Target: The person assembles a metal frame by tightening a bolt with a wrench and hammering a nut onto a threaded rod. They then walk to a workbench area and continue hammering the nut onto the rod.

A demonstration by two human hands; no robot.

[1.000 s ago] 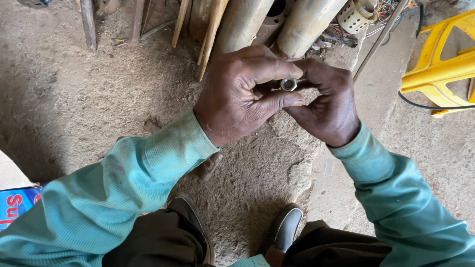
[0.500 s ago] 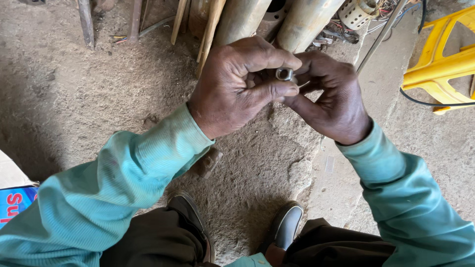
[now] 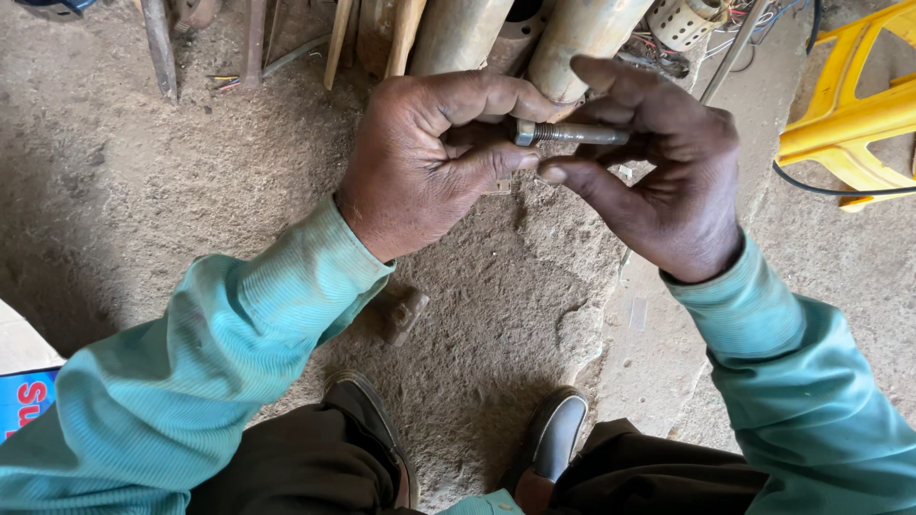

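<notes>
A grey threaded metal bolt (image 3: 572, 133) lies level between both hands, above the dirt floor. My left hand (image 3: 429, 157) pinches a nut on the bolt's left end with thumb and fingers. My right hand (image 3: 658, 167) curls around the bolt's right end, index finger over it and thumb under it. Both arms wear teal sleeves. The nut is mostly hidden by my left fingers.
Two metal pipes (image 3: 587, 29) and wooden sticks (image 3: 339, 38) lean at the top. A yellow plastic chair (image 3: 849, 105) with a black cable stands at the right. A perforated metal can (image 3: 679, 21) lies near the pipes. My shoes (image 3: 558, 434) rest on the rough dirt floor (image 3: 143, 191).
The hands have drawn slightly apart, and the bolt's threaded shaft now shows lying sideways between them; before, only its round end showed between closed fingers.
</notes>
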